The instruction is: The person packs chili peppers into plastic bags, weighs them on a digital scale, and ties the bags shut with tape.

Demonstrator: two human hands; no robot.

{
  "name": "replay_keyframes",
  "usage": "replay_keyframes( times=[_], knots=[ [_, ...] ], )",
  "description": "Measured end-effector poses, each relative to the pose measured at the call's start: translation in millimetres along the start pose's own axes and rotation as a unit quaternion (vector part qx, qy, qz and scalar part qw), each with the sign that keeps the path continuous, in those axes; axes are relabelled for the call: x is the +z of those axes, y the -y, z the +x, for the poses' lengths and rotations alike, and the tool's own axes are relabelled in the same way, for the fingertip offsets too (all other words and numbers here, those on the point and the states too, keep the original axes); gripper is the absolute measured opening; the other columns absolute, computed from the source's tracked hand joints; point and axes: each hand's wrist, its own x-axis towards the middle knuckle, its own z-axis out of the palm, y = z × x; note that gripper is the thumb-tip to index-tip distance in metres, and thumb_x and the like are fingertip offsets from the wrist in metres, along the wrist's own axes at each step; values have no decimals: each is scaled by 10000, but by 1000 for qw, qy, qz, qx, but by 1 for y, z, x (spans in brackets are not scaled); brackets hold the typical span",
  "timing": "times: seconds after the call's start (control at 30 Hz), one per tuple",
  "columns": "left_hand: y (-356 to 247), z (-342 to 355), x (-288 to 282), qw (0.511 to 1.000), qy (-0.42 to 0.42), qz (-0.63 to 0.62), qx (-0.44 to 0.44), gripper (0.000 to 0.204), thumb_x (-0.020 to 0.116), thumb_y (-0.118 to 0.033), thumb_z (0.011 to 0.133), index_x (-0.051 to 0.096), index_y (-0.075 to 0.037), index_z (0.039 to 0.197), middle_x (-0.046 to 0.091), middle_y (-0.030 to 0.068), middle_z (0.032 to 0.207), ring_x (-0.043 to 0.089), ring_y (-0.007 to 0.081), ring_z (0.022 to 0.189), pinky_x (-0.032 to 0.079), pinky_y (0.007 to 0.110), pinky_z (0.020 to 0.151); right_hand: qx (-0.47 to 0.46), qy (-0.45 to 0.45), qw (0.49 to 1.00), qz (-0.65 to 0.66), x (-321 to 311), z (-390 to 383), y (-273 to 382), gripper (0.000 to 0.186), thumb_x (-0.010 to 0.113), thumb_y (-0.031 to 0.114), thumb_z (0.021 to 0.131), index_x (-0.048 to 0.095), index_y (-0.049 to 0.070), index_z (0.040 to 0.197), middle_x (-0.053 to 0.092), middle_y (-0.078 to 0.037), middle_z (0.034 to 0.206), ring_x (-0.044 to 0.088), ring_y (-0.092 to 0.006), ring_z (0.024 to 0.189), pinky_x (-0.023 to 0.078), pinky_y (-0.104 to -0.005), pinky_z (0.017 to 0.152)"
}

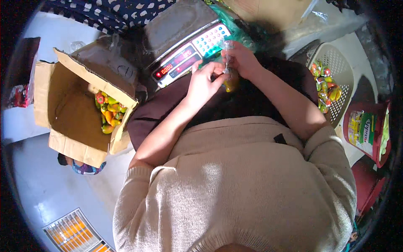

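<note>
The thing in the hands is a small clear plastic bag [227,66], with a yellowish pepper [230,83] inside its lower part. The neck of the bag is gathered narrow and points away from the body, between the left hand [205,79] and the right hand [241,59]. The filled end is rounded and shiny, and lies nearer to the body. Whether the neck is knotted, I cannot tell.

Patchy light in here tbh: beige sweater [205,185] lit bright, lap [256,101] murky, scale keypad [211,40] glaring, edges warped, corners black.
</note>
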Motion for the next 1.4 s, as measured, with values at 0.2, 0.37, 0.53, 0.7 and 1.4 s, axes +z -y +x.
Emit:
replay_keyframes(
  times=[0.2, 0.37, 0.53, 0.7, 1.4],
  knots=[
    [14, 8, 0, 974, 101, -195, -50, 154, 661, -94, 781, 631, -55, 927, 639, 54, 882, 588, 147, 843, 431, 287, 831, 17, -9, 999, 27, -7, 4, -7, 341, 585, 79, 800, 481, 92, 1124, 592, -47, 859, 571, -140, 688, 491, -281, 631],
    [10, 17, -15, 987, 148, 23, 60, 123, 634, -145, 798, 611, -82, 900, 599, 46, 931, 538, 206, 947, 358, 383, 883, 23, 14, 1000, -13, -2, 0, -6, 399, 591, 74, 790, 462, 91, 1167, 590, -65, 854, 541, -137, 644, 468, -277, 592],
    [6, 22, -20, 976, 126, 120, 127, 99, 607, -136, 788, 581, -110, 880, 556, 32, 884, 498, 219, 942, 304, 411, 839, 9, -22, 999, -22, -17, 14, -20, 478, 579, 44, 772, 413, 66, 1220, 589, -105, 844, 564, -171, 648, 467, -309, 567],
    [17, 21, -31, 975, 153, 132, 90, 202, 613, -223, 805, 573, -110, 968, 551, 49, 1013, 483, 242, 1036, 309, 443, 893, -24, -56, 998, 28, 18, -9, 21, 386, 571, 43, 792, 465, 30, 1163, 599, -121, 908, 596, -189, 761, 489, -310, 682],
    [-12, -19, -12, 985, -64, -152, 46, 319, 482, -266, 898, 503, -3, 1079, 541, 146, 1027, 500, 210, 1045, 387, 344, 874, -132, 165, 944, -255, 115, -94, 63, 212, 419, 88, 896, 486, 58, 1095, 592, -160, 880, 612, -284, 805, 477, -352, 754]
  ],
)
